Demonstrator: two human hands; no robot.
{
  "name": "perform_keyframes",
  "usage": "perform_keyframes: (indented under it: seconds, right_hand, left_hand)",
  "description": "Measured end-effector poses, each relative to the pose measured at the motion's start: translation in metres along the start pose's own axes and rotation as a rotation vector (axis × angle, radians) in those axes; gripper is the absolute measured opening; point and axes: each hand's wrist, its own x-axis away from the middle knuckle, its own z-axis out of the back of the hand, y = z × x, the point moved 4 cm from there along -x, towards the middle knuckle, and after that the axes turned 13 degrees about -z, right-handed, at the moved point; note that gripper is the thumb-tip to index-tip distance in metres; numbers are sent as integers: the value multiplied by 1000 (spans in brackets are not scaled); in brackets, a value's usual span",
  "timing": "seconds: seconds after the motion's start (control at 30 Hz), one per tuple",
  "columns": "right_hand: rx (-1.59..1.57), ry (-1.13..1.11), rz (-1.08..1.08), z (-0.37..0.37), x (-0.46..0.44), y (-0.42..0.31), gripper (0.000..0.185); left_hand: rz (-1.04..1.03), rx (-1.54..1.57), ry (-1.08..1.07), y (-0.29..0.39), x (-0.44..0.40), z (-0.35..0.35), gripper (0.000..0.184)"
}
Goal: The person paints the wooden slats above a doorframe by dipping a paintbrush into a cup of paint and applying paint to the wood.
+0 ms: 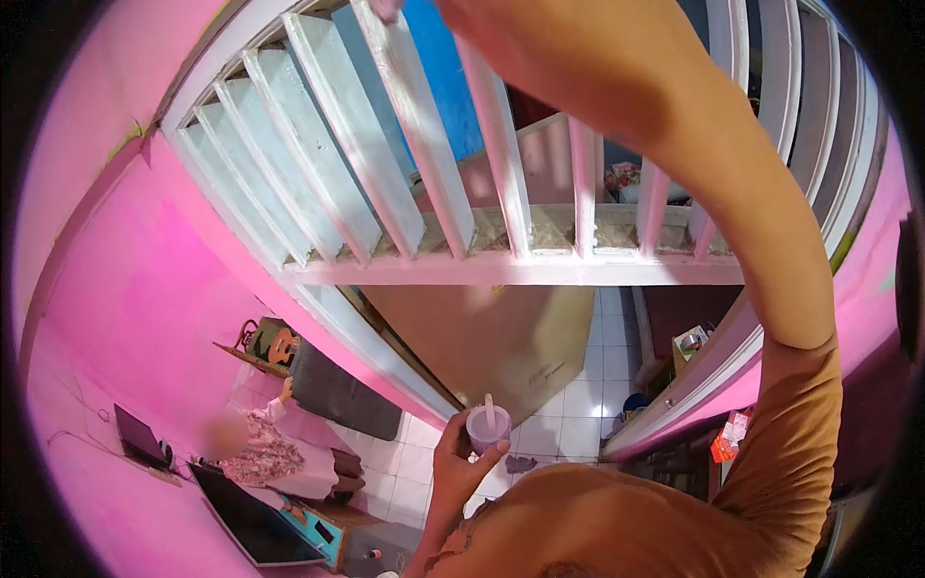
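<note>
My left hand is closed around a small translucent plastic cup at waist height. A pale handle sticks up out of the cup; its lower end is not clear. My right arm reaches up across the view to the white slatted vent frame above a doorway. Only a bit of my right hand shows at the top edge, by one of the slats. The rest of that hand is cut off, so its grip and anything in it are hidden.
Below the slats stands a brown door panel in the doorway. At lower left another person stands beside a dark grey panel. A flat television is by the pink wall. White tiles cover the floor far below.
</note>
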Motion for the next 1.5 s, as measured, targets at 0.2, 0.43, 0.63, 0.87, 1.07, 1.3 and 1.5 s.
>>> perform_keyframes:
  seconds: [0.2,0.43,0.63,0.87,1.07,1.3,1.5]
  right_hand:
    - [-269,-302,18,11,16,-10,10]
    - [-319,-258,-21,14,18,-18,12]
    - [-313,-309,-218,52,50,-25,26]
    - [-848,-567,-661,82,119,-60,21]
    - [-1055,-786,-706,60,155,-102,23]
    - [-1062,-881,-637,41,166,-121,23]
    - [-1115,-933,-597,28,168,-133,23]
  left_hand:
    - [-47,18,11,0,-1,4,61]
    - [-27,-11,4,10,-9,0,62]
    - [-175,-29,26,13,-15,10,64]
    - [-230,-3,25,17,-34,12,69]
    - [-283,26,-30,17,-41,11,73]
    - [-275,55,-35,12,-43,10,73]
    - [-228,64,-69,12,-45,16,73]
